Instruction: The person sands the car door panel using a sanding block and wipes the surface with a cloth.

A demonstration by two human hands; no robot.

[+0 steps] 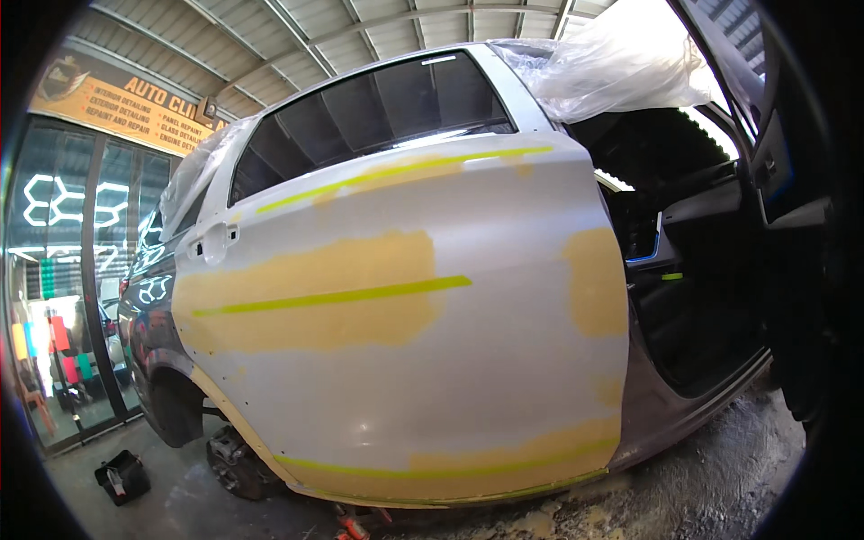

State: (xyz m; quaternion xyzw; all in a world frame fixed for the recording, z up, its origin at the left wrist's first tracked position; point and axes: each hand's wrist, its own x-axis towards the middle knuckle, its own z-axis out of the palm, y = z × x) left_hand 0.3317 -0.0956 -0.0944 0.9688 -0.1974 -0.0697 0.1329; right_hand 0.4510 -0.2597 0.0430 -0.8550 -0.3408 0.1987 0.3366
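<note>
Neither of my hands is in view. A closed rear car door (504, 360) in pale grey primer fills the middle. Yellowish filler patches cover parts of it: a broad middle patch (360, 247), a right-edge patch (595, 279) and a low patch (531, 450). Across the middle patch runs a lime-green tape strip (333, 295). Another tape strip (396, 176) slants below the dark window (378, 103), and a third strip (360, 471) follows the lower edge. Where the handle would sit, the door has an open recess (214, 243).
Clear plastic sheeting (612, 67) drapes over the car's front. The front doorway (693, 315) stands open at right. At left, the wheel is off, exposing the brake hub (236, 463). A red jack-like tool (351, 524) and a black bin (122, 477) are on the floor near glass doors (54, 270).
</note>
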